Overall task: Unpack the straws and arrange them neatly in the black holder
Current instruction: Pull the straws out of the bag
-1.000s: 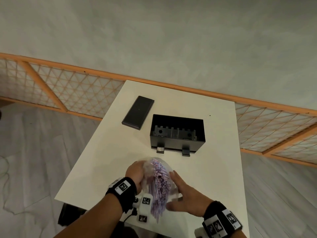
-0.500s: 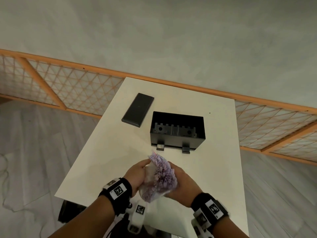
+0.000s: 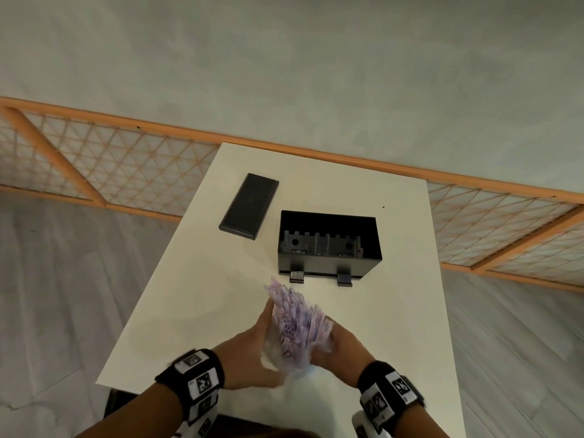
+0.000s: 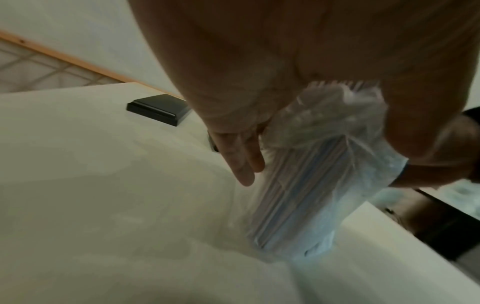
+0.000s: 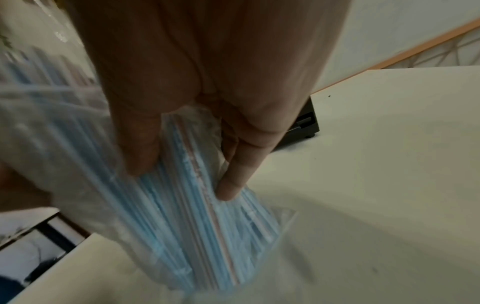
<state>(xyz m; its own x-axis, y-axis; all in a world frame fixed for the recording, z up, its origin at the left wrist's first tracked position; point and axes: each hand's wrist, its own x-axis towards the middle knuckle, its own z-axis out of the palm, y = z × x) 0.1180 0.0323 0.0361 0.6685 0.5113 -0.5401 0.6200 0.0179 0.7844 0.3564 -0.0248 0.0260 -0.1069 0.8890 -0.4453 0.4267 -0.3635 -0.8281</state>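
Note:
A thick bundle of purple-and-white straws (image 3: 297,314) stands tilted between my hands, its tips fanning up and out of a clear plastic bag (image 3: 278,358) bunched round its lower half. My left hand (image 3: 264,335) holds the bag and bundle from the left, fingers (image 4: 241,162) lying along the plastic (image 4: 319,185). My right hand (image 3: 331,339) grips the bundle from the right, thumb and fingers (image 5: 231,181) pinching the straws (image 5: 197,216) through the bag. The black holder (image 3: 328,263) stands open a short way beyond the straw tips; nothing shows inside but its ribbed insert.
The holder's flat black lid (image 3: 249,205) lies to its left on the white table (image 3: 404,311). The bundle's foot rests near the table's front edge. An orange-framed lattice rail (image 3: 126,159) runs behind the table against a grey wall.
My right hand went from lying flat against the bag to gripping the bundle. The straws now stick further out of the bag, which has slid down toward my wrists.

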